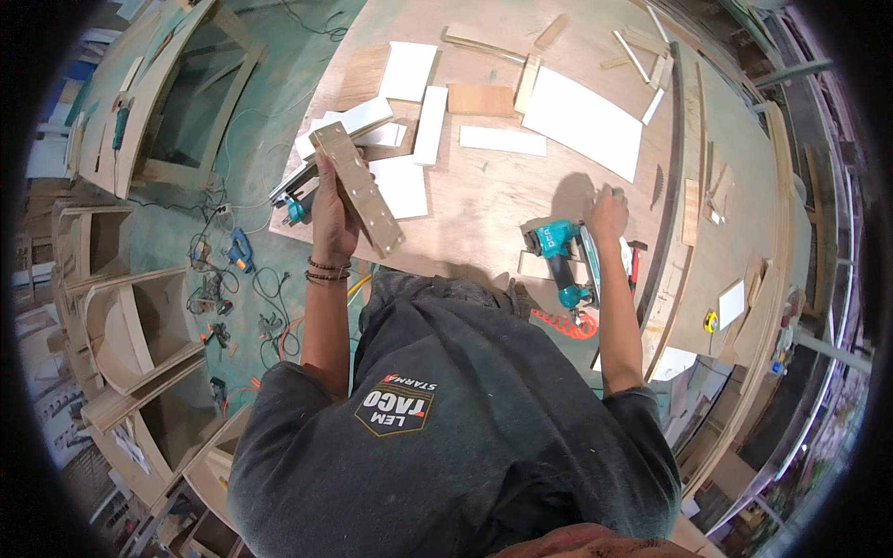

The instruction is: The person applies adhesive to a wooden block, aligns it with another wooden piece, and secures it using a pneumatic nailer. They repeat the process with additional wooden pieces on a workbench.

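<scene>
**Currently: one drilled strip in hand, nail gun idle, most cut pieces loose**

Your left hand (332, 216) is closed around a long plywood strip (358, 189) with a row of small holes along its face. You hold it tilted above the near left corner of the workbench (484, 200), and its far end overlaps the white panels (409, 130) lying there. Your right hand (607, 212) rests on the bench top with the fingers curled down; I cannot tell whether it pinches anything small beneath them.

Just beside that hand, toward you, the teal nail gun (561, 260) lies on its side near the bench edge, its orange coiled hose (563, 325) trailing below. A red-handled hammer (635, 260) sits to its right.

In my judgement the work is at an early to middle stage. Cutting looks largely done: a large white sheet (584, 121), narrow white strips and small plywood offcuts are spread apart, none visibly joined. Fastening remains, with the held strip not yet set down or fixed. Finished curved frames (130, 325) stand on the floor to your left.
</scene>
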The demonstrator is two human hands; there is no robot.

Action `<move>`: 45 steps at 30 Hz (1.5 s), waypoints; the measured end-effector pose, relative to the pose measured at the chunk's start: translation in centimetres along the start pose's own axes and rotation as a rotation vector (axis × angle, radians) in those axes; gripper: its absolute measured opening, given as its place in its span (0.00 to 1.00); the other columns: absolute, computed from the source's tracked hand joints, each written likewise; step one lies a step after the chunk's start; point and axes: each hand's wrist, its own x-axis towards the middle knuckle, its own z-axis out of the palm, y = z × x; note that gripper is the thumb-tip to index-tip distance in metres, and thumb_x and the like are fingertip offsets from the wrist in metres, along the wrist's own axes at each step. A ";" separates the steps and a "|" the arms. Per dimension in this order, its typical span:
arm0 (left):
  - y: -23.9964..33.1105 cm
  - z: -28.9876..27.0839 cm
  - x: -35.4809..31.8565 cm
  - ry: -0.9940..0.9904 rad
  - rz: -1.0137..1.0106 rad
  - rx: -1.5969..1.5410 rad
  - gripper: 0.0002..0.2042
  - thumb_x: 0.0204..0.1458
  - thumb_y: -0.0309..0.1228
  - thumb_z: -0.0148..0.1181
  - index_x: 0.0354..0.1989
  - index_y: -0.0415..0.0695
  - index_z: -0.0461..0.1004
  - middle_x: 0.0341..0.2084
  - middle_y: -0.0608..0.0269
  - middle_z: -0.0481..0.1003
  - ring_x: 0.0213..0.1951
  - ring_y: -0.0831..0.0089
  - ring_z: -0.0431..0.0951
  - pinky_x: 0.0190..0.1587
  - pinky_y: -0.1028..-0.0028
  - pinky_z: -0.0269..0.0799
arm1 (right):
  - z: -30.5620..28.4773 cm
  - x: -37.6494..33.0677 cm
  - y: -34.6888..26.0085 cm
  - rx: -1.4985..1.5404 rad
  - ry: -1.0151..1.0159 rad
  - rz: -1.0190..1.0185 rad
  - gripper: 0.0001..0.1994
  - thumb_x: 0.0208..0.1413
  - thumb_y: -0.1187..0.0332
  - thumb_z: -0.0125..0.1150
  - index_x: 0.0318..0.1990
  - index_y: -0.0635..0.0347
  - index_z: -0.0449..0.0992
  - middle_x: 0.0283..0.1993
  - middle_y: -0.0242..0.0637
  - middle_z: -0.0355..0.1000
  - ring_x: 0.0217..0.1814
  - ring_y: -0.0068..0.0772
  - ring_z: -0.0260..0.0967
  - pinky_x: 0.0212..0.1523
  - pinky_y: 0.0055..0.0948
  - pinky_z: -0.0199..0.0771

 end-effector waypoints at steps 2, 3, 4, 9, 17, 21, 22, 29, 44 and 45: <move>-1.3 -0.2 0.4 -0.003 -0.005 -0.024 0.28 0.68 0.56 0.46 0.58 0.42 0.71 0.44 0.63 0.77 0.46 0.73 0.78 0.49 0.71 0.78 | 0.4 1.5 -3.5 0.163 0.017 -0.189 0.28 0.55 0.68 0.64 0.65 0.58 0.68 0.62 0.53 0.69 0.67 0.55 0.65 0.65 0.49 0.70; -1.9 0.2 0.7 -0.012 -0.003 -0.037 0.28 0.68 0.57 0.47 0.57 0.43 0.72 0.43 0.64 0.77 0.46 0.75 0.78 0.47 0.72 0.78 | 1.5 2.5 -4.9 0.179 0.042 -0.266 0.29 0.55 0.68 0.64 0.66 0.57 0.68 0.63 0.51 0.67 0.68 0.55 0.64 0.65 0.50 0.69; -2.6 -0.3 1.3 -0.032 -0.030 -0.032 0.25 0.68 0.53 0.50 0.59 0.43 0.71 0.44 0.64 0.77 0.47 0.74 0.78 0.49 0.72 0.78 | 2.9 3.6 -6.6 0.196 0.068 -0.343 0.30 0.55 0.69 0.63 0.67 0.56 0.67 0.65 0.50 0.66 0.69 0.55 0.63 0.66 0.50 0.68; -5.7 0.5 2.0 -0.158 -0.068 0.144 0.26 0.65 0.33 0.60 0.70 0.44 0.62 0.58 0.60 0.71 0.59 0.64 0.74 0.63 0.59 0.72 | 6.6 7.7 -12.4 0.111 0.074 -0.548 0.33 0.55 0.65 0.64 0.70 0.50 0.65 0.70 0.44 0.63 0.73 0.53 0.57 0.69 0.48 0.64; -11.4 -1.4 -0.3 -0.136 -0.162 0.372 0.33 0.46 0.33 0.79 0.60 0.40 0.68 0.49 0.61 0.75 0.51 0.71 0.76 0.57 0.70 0.74 | 4.8 8.4 -10.2 0.160 -0.195 -0.399 0.27 0.58 0.51 0.67 0.60 0.54 0.73 0.52 0.41 0.75 0.55 0.42 0.73 0.56 0.42 0.75; -14.0 -5.7 -0.8 -0.175 -0.176 0.528 0.34 0.41 0.34 0.82 0.56 0.40 0.70 0.48 0.60 0.76 0.52 0.70 0.76 0.58 0.69 0.72 | 1.2 4.1 -9.5 1.102 -0.797 -0.099 0.23 0.59 0.48 0.68 0.47 0.61 0.80 0.38 0.32 0.76 0.41 0.26 0.73 0.47 0.31 0.77; -14.5 -6.6 -0.9 -0.198 -0.177 0.533 0.34 0.41 0.34 0.82 0.56 0.40 0.70 0.49 0.60 0.76 0.52 0.70 0.76 0.58 0.69 0.72 | -0.4 1.7 -10.3 1.131 -0.812 -0.128 0.23 0.59 0.49 0.69 0.45 0.62 0.81 0.37 0.30 0.76 0.40 0.23 0.72 0.46 0.28 0.76; -15.3 -9.4 -2.3 -0.210 0.039 0.960 0.39 0.32 0.37 0.86 0.55 0.48 0.70 0.51 0.61 0.75 0.55 0.64 0.75 0.60 0.65 0.72 | -1.7 -7.4 -13.6 0.651 -0.657 -0.582 0.24 0.52 0.57 0.75 0.54 0.58 0.80 0.45 0.37 0.76 0.45 0.32 0.75 0.47 0.35 0.77; -13.8 -14.1 -2.9 -0.278 0.308 1.332 0.48 0.36 0.34 0.81 0.71 0.52 0.62 0.56 0.53 0.70 0.59 0.50 0.70 0.63 0.60 0.70 | 3.2 -13.3 -18.6 0.141 -0.241 -0.916 0.27 0.46 0.58 0.74 0.55 0.55 0.77 0.54 0.41 0.70 0.62 0.46 0.66 0.58 0.44 0.71; -13.3 -13.8 -2.8 -0.310 0.351 1.328 0.47 0.38 0.33 0.80 0.71 0.53 0.62 0.56 0.53 0.70 0.58 0.51 0.71 0.62 0.61 0.71 | 3.3 -13.4 -18.8 0.123 -0.254 -0.911 0.27 0.46 0.58 0.74 0.55 0.55 0.77 0.55 0.41 0.70 0.62 0.46 0.66 0.58 0.44 0.71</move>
